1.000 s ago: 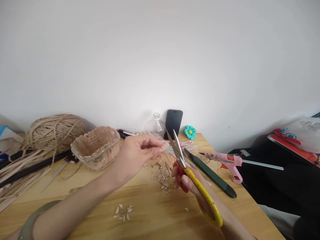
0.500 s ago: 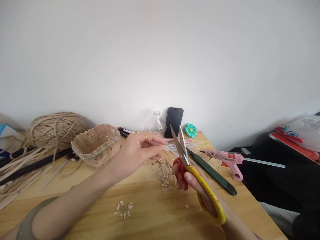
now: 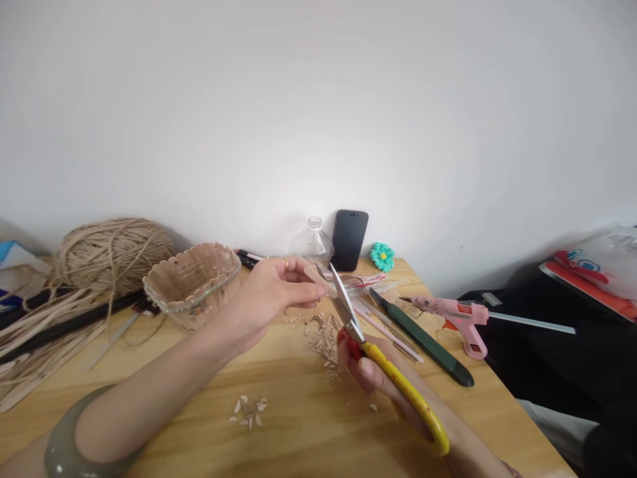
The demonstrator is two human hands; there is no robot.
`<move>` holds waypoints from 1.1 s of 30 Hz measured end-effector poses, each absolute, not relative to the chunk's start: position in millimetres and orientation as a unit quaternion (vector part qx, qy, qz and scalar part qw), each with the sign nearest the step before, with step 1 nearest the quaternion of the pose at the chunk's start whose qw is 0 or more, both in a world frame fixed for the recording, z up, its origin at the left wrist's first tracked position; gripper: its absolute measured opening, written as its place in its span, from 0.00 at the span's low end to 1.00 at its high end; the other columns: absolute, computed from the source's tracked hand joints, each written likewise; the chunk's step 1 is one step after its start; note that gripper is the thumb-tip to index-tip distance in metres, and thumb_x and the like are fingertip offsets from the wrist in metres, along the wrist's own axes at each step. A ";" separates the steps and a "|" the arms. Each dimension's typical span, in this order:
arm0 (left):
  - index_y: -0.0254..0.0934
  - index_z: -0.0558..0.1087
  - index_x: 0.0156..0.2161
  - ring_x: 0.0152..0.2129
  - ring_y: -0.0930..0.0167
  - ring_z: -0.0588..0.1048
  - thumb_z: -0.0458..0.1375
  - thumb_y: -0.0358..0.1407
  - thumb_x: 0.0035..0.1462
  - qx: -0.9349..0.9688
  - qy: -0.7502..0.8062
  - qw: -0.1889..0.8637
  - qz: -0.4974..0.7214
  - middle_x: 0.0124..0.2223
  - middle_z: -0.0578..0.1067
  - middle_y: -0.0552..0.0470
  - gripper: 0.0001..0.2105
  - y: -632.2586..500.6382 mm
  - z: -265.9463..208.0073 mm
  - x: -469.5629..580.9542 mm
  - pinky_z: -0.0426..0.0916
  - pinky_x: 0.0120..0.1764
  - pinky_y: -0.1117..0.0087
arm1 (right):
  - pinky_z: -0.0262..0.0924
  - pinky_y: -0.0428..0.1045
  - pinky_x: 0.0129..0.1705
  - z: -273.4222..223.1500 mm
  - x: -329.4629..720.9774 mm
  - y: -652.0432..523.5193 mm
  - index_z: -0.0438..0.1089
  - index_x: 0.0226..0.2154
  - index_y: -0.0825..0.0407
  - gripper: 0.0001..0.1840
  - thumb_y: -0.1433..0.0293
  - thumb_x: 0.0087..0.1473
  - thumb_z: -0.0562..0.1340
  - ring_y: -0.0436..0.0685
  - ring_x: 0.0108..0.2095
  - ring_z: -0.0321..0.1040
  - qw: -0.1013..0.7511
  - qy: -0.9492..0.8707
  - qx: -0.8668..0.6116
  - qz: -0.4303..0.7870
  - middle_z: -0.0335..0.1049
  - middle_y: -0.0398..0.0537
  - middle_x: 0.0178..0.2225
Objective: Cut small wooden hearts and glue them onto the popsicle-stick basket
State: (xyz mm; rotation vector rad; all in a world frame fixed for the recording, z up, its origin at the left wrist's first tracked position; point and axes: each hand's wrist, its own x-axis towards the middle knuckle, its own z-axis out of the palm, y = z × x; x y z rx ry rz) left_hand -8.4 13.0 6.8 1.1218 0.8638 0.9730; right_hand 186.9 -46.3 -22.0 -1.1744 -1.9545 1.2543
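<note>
Since half a second ago, the scissors (image 3: 355, 328) and the pale wooden piece (image 3: 324, 285) have come together, and the piece now shows clearly at the fingertips. The left hand (image 3: 279, 285) has a narrow grip, thumb and fingers pinching that piece; its long axis slants down to the right, its end at the parted blades. The right hand (image 3: 371, 372) has its grip around the scissors' red and yellow handles; the blades point away and to the left. Below lie wood shavings (image 3: 323, 340) on the worktop (image 3: 194, 425). Left are a wooden basket (image 3: 213, 307) and a yarn ball (image 3: 117, 252); behind stands a dark phone (image 3: 350, 240); right lies a pink glue gun (image 3: 450, 312). Farther right, a plastic bag (image 3: 614, 259) bears red and blue print, too blurred to read.
</note>
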 end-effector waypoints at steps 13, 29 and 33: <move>0.34 0.72 0.23 0.25 0.76 0.72 0.63 0.30 0.44 0.495 0.382 0.652 0.429 0.26 0.75 0.54 0.04 13.6 9.1 -13.8 0.66 0.30 0.75 | 0.47 0.47 0.25 -16.5 183.8 -46.8 0.56 0.24 0.51 0.24 0.47 0.52 0.50 0.51 0.25 0.49 0.248 -0.706 -0.451 0.487 0.51 0.40 0.23; 0.35 0.72 0.24 0.21 0.77 0.69 0.63 0.29 0.44 0.514 0.383 0.619 0.455 0.22 0.73 0.56 0.03 14.2 9.9 -15.8 0.65 0.28 0.74 | 0.40 0.46 0.21 -16.7 180.4 -47.4 0.51 0.15 0.50 0.32 0.40 0.48 0.49 0.47 0.19 0.45 0.256 -0.697 -0.469 0.479 0.47 0.37 0.15; 0.35 0.72 0.23 0.20 0.77 0.68 0.63 0.29 0.43 0.511 0.386 0.615 0.459 0.21 0.72 0.57 0.04 13.8 10.1 -15.7 0.64 0.28 0.73 | 0.39 0.47 0.22 -18.2 181.1 -45.9 0.50 0.15 0.50 0.32 0.40 0.48 0.48 0.47 0.19 0.45 0.257 -0.703 -0.461 0.476 0.48 0.37 0.16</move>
